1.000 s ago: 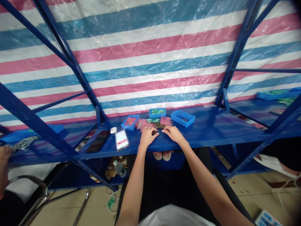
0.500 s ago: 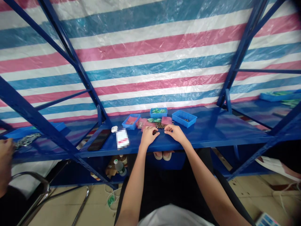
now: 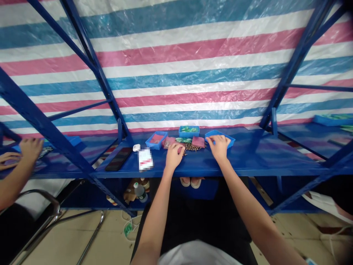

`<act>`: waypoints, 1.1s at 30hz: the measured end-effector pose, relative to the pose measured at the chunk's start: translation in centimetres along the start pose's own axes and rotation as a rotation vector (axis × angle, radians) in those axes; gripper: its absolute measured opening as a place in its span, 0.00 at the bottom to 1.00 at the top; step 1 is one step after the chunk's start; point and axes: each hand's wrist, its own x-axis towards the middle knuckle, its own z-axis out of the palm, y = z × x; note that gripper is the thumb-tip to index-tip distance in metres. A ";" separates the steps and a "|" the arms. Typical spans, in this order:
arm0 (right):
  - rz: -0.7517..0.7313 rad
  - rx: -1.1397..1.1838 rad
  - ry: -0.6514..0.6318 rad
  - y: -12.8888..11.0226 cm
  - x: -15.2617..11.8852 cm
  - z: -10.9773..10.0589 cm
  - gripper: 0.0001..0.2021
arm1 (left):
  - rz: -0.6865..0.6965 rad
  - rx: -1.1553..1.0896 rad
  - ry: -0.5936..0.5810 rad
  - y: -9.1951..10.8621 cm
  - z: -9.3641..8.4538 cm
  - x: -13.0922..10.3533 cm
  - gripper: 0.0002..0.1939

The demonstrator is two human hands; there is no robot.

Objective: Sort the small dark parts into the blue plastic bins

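Observation:
My left hand (image 3: 173, 157) rests just above the shelf with its fingers curled. Pink shows between its thumb and fingers, but what it grips, if anything, is unclear. Right beside it is a pile of small brass-coloured pieces (image 3: 194, 147). My right hand (image 3: 220, 148) reaches over the near left side of a blue tray (image 3: 231, 142), fingers bent together; anything in them is too small to make out. A pink packet (image 3: 198, 141) and green packets (image 3: 184, 140) lie behind the pile, and another pink packet (image 3: 168, 141) is behind my left hand.
A blue tray with pink contents (image 3: 149, 143) and another with green packets (image 3: 189, 134) stand further back. A phone (image 3: 118, 159), a white case (image 3: 136, 147) and a blurred-out white packet (image 3: 145, 160) lie left. Another person's hands (image 3: 31, 151) work beyond the blue post (image 3: 49, 125).
My right hand has moved from the pile rightward to the blue tray. My left hand stays near the pile; the dark piece seen at its fingertips no longer shows. The other person's hands moved further into view.

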 end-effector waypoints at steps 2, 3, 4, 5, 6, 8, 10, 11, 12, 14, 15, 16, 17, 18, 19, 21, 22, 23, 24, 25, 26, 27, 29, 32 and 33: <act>0.132 -0.099 0.114 1.0 0.4 -0.2 0.16 | -0.065 0.022 0.083 -0.2 -0.2 0.0 0.13; 0.202 -0.135 0.153 1.4 0.4 -0.3 0.16 | -0.114 0.038 0.121 -0.4 -0.3 0.0 0.13; 0.266 -0.160 0.178 1.6 0.3 -0.3 0.16 | -0.173 0.055 0.154 -0.5 -0.4 -0.1 0.14; 0.314 -0.176 0.189 1.7 0.2 -0.3 0.15 | -0.237 0.069 0.180 -0.6 -0.5 -0.1 0.14; 0.341 -0.184 0.189 1.7 0.0 -0.3 0.15 | -0.300 0.078 0.195 -0.6 -0.6 -0.2 0.14; 0.333 -0.192 0.184 1.1 -0.4 -0.4 0.14 | -0.399 0.077 0.203 -0.6 -0.8 -0.3 0.14; 0.248 -0.183 0.163 0.1 -0.8 -0.6 0.15 | -0.458 0.062 0.208 -0.3 -1.1 -0.4 0.13; 0.177 -0.161 0.127 -0.6 -1.0 -0.7 0.15 | -0.486 0.055 0.210 -0.2 -1.2 -0.4 0.13; 0.087 -0.120 0.062 -1.2 -1.2 -0.8 0.14 | -0.518 0.051 0.210 0.0 -1.4 -0.5 0.13; -0.111 0.002 -0.136 -2.4 -1.6 -0.9 0.13 | -0.580 0.041 0.196 0.2 -1.6 -0.6 0.13; -0.195 0.063 -0.241 -3.0 -1.8 -0.9 0.12 | -0.602 0.031 0.187 0.2 -1.7 -0.6 0.13; -0.257 0.113 -0.333 -3.5 -2.0 -0.8 0.11 | -0.613 0.014 0.180 0.2 -1.8 -0.7 0.13; -0.295 0.147 -0.408 -3.9 -2.1 -0.6 0.10 | -0.616 -0.012 0.173 0.1 -1.8 -0.8 0.12; -0.313 0.164 -0.466 -4.4 -2.3 -0.3 0.10 | -0.616 -0.052 0.164 0.0 -1.8 -0.9 0.12; -0.316 0.169 -0.511 -4.7 -2.5 -0.1 0.10 | -0.613 -0.106 0.150 -0.1 -1.7 -1.0 0.12; -0.309 0.160 -0.572 -5.4 -2.8 0.4 0.11 | -0.600 -0.247 0.100 -0.4 -1.5 -1.1 0.12; -0.304 0.153 -0.589 -5.6 -2.8 0.6 0.11 | -0.590 -0.322 0.070 -0.5 -1.3 -1.1 0.12; -0.302 0.146 -0.597 -5.8 -2.9 0.8 0.12 | -0.577 -0.390 0.043 -0.6 -1.1 -1.2 0.12; -0.301 0.139 -0.601 -6.0 -2.9 0.9 0.12 | -0.565 -0.448 0.021 -0.7 -1.0 -1.2 0.12; -0.301 0.132 -0.605 -6.1 -2.9 1.0 0.13 | -0.557 -0.495 0.004 -0.7 -0.8 -1.1 0.12; -0.303 0.126 -0.609 -6.1 -2.9 1.1 0.13 | -0.552 -0.532 -0.008 -0.8 -0.7 -1.1 0.12; -0.304 0.119 -0.612 -6.2 -2.9 1.1 0.13 | -0.550 -0.562 -0.016 -0.9 -0.6 -1.1 0.12; -0.305 0.108 -0.598 -6.1 -2.9 1.2 0.14 | -0.544 -0.601 -0.030 -1.0 -0.5 -1.1 0.12; -0.281 0.059 -0.487 -5.8 -2.8 1.2 0.13 | -0.477 -0.590 -0.064 -1.0 -0.3 -1.1 0.11; -0.256 0.023 -0.427 -5.6 -2.8 1.2 0.13 | -0.440 -0.573 -0.078 -1.0 -0.3 -1.1 0.11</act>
